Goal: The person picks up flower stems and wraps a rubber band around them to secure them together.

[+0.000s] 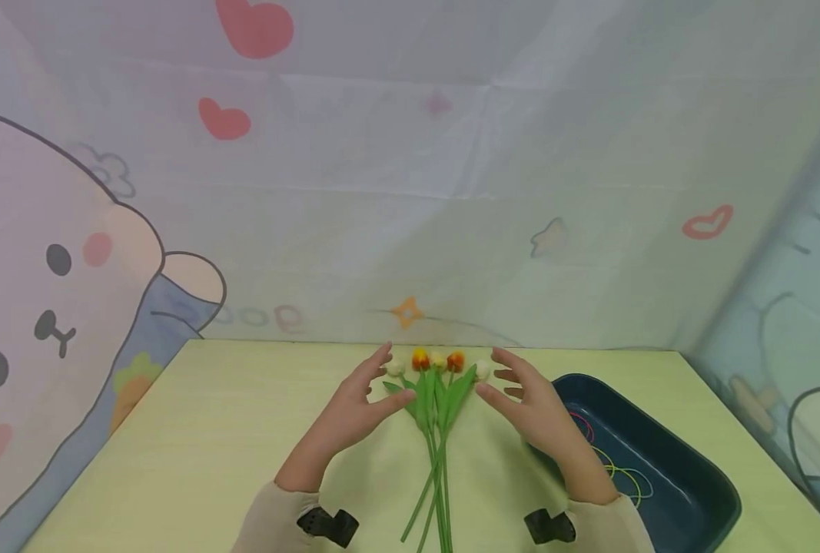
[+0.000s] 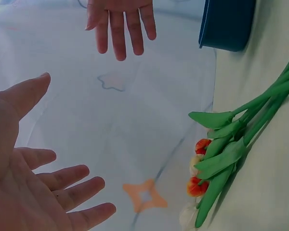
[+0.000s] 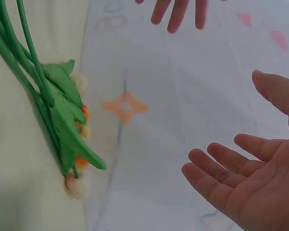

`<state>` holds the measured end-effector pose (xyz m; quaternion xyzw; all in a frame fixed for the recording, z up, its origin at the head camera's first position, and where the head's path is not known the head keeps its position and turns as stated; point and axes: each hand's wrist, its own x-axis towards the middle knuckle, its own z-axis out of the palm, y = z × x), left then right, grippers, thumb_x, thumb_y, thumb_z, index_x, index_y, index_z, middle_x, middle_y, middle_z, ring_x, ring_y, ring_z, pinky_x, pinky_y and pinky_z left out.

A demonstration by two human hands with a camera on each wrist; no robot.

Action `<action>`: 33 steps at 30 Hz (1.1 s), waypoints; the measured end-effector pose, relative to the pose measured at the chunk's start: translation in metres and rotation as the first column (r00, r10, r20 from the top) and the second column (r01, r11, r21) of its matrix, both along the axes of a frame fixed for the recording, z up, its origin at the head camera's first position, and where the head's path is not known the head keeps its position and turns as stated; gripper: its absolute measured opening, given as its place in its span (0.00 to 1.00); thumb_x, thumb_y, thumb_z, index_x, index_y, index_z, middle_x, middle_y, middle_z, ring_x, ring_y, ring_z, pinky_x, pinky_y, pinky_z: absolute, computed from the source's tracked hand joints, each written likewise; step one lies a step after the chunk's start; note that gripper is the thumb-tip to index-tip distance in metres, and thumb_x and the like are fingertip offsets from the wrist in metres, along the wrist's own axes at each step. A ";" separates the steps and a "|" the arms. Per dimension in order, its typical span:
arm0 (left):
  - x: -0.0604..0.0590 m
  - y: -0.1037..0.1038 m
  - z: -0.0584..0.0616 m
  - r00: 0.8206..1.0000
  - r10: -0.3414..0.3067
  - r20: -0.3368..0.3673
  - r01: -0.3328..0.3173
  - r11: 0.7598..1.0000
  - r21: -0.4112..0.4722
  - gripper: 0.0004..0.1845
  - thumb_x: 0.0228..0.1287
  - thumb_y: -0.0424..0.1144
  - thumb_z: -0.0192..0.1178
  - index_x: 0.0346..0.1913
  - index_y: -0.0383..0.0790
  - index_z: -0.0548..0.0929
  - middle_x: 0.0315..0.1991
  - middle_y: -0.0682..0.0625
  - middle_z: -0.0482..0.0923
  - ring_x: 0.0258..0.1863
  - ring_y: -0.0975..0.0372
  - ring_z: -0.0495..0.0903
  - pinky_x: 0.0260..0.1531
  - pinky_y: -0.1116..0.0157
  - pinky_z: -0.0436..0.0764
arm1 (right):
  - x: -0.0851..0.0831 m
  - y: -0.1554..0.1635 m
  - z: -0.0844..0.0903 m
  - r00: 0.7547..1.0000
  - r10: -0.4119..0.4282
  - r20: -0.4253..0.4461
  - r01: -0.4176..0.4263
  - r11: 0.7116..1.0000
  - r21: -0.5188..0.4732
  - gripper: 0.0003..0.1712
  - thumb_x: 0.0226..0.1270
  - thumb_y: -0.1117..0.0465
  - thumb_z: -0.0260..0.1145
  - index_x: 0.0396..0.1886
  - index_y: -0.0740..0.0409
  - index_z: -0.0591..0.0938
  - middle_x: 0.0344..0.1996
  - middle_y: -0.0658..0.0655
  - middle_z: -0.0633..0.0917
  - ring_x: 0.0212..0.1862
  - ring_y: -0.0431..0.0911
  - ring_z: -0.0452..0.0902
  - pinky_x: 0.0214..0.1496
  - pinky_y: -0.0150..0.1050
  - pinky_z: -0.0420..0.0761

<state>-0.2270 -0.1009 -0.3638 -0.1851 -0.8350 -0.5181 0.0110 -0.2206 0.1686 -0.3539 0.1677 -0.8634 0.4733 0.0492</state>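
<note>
Several artificial tulips point(image 1: 439, 407) lie on the table, their long green stems crossing toward the near edge. The blooms are white, pale yellow and orange-red, and they point to the back. My left hand point(image 1: 359, 407) hovers at the left of the flowers with its fingers spread, holding nothing. On the other side, my right hand point(image 1: 530, 399) is held up with palm facing inward, also holding nothing. In the left wrist view the tulips point(image 2: 226, 149) lie apart from both hands. The right wrist view likewise shows a gap between the tulips point(image 3: 58, 106) and the fingers.
A dark blue tray point(image 1: 686, 476) stands on the right of the table, partly behind my right forearm. Thin coloured rubber bands point(image 1: 620, 470) lie in it. A printed cloth backdrop point(image 1: 410, 192) hangs behind the pale yellow table point(image 1: 195, 430).
</note>
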 end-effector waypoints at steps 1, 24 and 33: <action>-0.001 0.002 -0.003 1.000 0.002 0.009 -0.002 1.000 0.008 0.43 0.65 0.50 0.63 0.77 0.47 0.51 0.72 0.42 0.59 0.71 0.48 0.60 0.67 0.41 0.63 | -0.002 -0.002 -0.004 1.000 -0.001 0.027 0.002 1.000 -0.021 0.40 0.69 0.49 0.63 0.74 0.58 0.59 0.70 0.61 0.65 0.67 0.59 0.67 0.64 0.56 0.75; -0.015 0.028 -0.049 0.984 -0.002 0.176 -0.016 0.995 0.099 0.44 0.66 0.48 0.62 0.76 0.40 0.50 0.69 0.35 0.60 0.65 0.42 0.66 0.54 0.43 0.78 | -0.025 -0.029 -0.061 0.968 -0.053 0.246 0.074 0.994 -0.077 0.38 0.66 0.54 0.67 0.69 0.68 0.66 0.60 0.68 0.76 0.56 0.60 0.77 0.55 0.55 0.81; -0.016 0.032 -0.065 0.974 0.002 0.226 -0.025 0.995 0.099 0.46 0.65 0.49 0.63 0.76 0.35 0.50 0.68 0.33 0.60 0.64 0.40 0.66 0.51 0.44 0.80 | -0.029 -0.032 -0.077 0.950 -0.046 0.310 0.064 0.997 -0.048 0.36 0.64 0.55 0.68 0.66 0.68 0.69 0.55 0.68 0.79 0.54 0.60 0.78 0.50 0.52 0.84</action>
